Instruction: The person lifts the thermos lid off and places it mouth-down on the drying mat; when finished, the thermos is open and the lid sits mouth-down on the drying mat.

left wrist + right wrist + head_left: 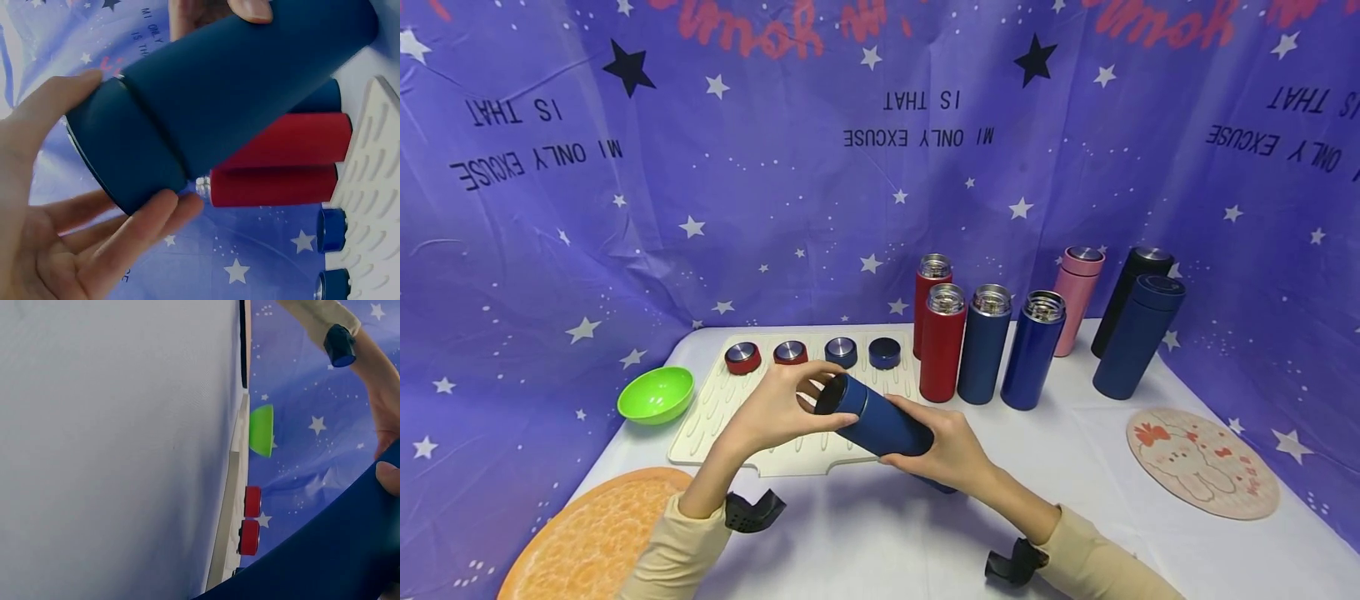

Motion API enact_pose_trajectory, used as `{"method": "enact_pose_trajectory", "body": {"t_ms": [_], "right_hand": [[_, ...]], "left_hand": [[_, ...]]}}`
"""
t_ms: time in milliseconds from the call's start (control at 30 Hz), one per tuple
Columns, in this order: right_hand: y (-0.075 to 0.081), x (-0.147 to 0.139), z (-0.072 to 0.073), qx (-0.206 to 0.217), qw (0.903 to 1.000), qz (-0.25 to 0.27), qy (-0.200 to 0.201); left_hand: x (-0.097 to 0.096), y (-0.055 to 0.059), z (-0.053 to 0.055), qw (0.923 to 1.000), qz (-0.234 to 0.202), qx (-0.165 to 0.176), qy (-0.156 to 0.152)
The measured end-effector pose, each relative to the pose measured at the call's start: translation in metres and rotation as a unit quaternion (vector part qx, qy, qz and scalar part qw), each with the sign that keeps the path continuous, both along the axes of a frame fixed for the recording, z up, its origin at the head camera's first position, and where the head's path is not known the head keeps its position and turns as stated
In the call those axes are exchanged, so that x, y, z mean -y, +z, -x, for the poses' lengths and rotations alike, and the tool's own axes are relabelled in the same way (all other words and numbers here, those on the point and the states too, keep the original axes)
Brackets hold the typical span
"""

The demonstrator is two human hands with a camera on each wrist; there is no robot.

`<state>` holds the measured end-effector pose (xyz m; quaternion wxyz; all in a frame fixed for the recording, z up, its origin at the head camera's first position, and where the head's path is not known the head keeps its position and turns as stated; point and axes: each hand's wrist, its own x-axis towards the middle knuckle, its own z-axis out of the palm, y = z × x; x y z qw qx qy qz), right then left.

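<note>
A dark blue thermos flask is held tilted above the table, its capped end toward the left. Thumb and fingers of my left hand grip its lid; in the left wrist view a thin seam shows between lid and body. Around the body, my right hand holds the flask, thumb on the near side. Below and behind is a cream ridged mat bearing two red caps and two blue caps. Part of the right hand's grip is hidden in the right wrist view.
Uncapped red flasks and blue flasks stand right of the mat. Farther right are capped pink, black and dark blue flasks. A green bowl, orange round mat and rabbit-print mat lie around.
</note>
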<state>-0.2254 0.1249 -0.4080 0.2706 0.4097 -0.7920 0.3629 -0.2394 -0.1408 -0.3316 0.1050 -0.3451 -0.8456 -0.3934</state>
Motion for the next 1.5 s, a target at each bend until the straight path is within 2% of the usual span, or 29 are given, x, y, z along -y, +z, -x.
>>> {"method": "enact_pose_trajectory", "body": {"t_ms": [67,133,300,367,433,467,567,667,700,833,1033,1133,1300,1500], "right_hand": [[0.000,-0.001,0.002,0.004,1.0000,0.000,0.004],[0.000,-0.002,0.004,0.011,0.9998,0.000,0.014],[0.001,-0.009,0.012,0.058,0.9969,0.008,0.053],[0.001,-0.011,0.014,0.087,0.9938,0.012,0.068],[0.008,-0.012,0.011,0.112,0.9906,0.013,0.078],[0.009,-0.012,0.012,0.119,0.9896,0.013,0.080],[0.010,-0.012,0.012,0.117,0.9898,0.007,0.081],[0.004,-0.013,0.016,0.090,0.9931,-0.004,0.075],[0.003,-0.013,0.016,0.080,0.9943,-0.010,0.070],[0.003,-0.012,0.015,0.051,0.9970,-0.024,0.054],[0.003,-0.011,0.013,0.046,0.9976,-0.026,0.046],[0.003,-0.011,0.013,0.056,0.9970,-0.020,0.050],[0.004,-0.016,0.017,0.106,0.9919,-0.004,0.070],[0.005,-0.022,0.020,0.165,0.9824,0.008,0.087]], "left_hand": [[0.000,0.000,0.001,0.9998,0.001,0.002,-0.020],[0.002,0.001,0.001,0.9986,0.002,-0.005,-0.052],[0.006,0.003,0.003,0.9901,0.014,-0.029,-0.137],[0.006,0.005,0.001,0.9871,0.015,-0.030,-0.156],[0.005,0.012,-0.005,0.9854,0.011,-0.029,-0.168],[0.004,0.015,-0.008,0.9851,0.007,-0.029,-0.169],[0.003,0.014,-0.008,0.9869,-0.004,-0.024,-0.160],[0.005,0.005,-0.002,0.9913,-0.007,-0.012,-0.131],[0.006,0.002,0.001,0.9927,-0.005,-0.006,-0.120],[0.005,0.002,0.000,0.9968,0.008,0.012,-0.078],[0.004,0.002,0.000,0.9977,0.031,0.010,-0.060],[0.004,0.001,0.000,0.9967,0.032,-0.002,-0.074],[0.003,0.002,0.001,0.9910,0.022,-0.027,-0.129],[0.005,0.002,0.003,0.9851,0.026,-0.027,-0.168]]}}
